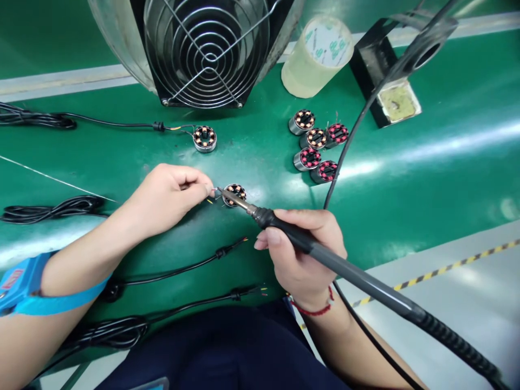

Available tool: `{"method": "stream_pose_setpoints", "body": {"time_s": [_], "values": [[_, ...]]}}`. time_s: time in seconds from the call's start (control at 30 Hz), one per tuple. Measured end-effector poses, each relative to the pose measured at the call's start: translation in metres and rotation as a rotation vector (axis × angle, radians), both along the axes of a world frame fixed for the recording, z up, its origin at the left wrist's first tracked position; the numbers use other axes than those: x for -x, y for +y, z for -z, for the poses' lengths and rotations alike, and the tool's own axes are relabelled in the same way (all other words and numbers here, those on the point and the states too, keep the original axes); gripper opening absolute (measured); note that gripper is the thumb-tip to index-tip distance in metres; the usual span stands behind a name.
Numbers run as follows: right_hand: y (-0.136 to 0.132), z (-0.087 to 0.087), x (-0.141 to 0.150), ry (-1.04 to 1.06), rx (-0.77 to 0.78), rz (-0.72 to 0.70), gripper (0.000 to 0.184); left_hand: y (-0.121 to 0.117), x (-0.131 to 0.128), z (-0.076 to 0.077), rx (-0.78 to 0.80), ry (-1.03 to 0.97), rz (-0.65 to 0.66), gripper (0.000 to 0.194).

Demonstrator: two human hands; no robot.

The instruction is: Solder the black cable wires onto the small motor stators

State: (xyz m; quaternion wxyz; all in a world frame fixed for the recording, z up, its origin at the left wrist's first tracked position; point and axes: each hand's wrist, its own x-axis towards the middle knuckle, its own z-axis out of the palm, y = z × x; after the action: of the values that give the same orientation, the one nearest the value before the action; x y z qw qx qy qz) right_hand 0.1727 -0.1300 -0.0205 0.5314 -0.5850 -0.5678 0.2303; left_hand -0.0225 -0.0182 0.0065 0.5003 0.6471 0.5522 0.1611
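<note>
My right hand (306, 257) grips a soldering iron (357, 273), its tip slanting up and left. At that tip, a small round motor stator (239, 189) with copper windings lies on the green table, partly hidden behind the iron. My left hand (170, 195) is closed in a pinch on a thin wire end (216, 192) at the stator's left side. The tip appears to touch this wire. A short yellow strand shows just below the fingertips. Most of the cable behind my left hand is hidden.
A fan with a wire grille (209, 81) stands at the back, beside a tape roll (317, 59). Right of it is an iron stand with a sponge (398, 103). Several stators (307, 158) cluster nearby. Another stator (205, 139) joins a black cable. Coiled cables (109, 331) lie left and in front.
</note>
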Motion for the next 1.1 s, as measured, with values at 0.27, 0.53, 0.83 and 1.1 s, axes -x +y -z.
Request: {"method": "stream_pose_setpoints", "body": {"time_s": [0.27, 0.53, 0.83, 1.1], "values": [[0.0, -0.001, 0.001, 0.039, 0.024, -0.031, 0.017, 0.001, 0.0, 0.001, 0.03, 0.039, -0.005, 0.021], [0.005, 0.0, -0.002, 0.036, -0.047, -0.035, 0.026, 0.002, -0.002, -0.001, 0.024, 0.039, -0.013, 0.021], [0.044, -0.026, 0.0, -0.138, 0.074, -0.35, 0.034, 0.001, -0.001, 0.0, 0.013, 0.025, -0.001, 0.022], [0.072, 0.003, 0.01, -0.204, 0.119, -0.484, 0.045, 0.001, 0.002, 0.002, -0.019, 0.0, 0.026, 0.023]]}}
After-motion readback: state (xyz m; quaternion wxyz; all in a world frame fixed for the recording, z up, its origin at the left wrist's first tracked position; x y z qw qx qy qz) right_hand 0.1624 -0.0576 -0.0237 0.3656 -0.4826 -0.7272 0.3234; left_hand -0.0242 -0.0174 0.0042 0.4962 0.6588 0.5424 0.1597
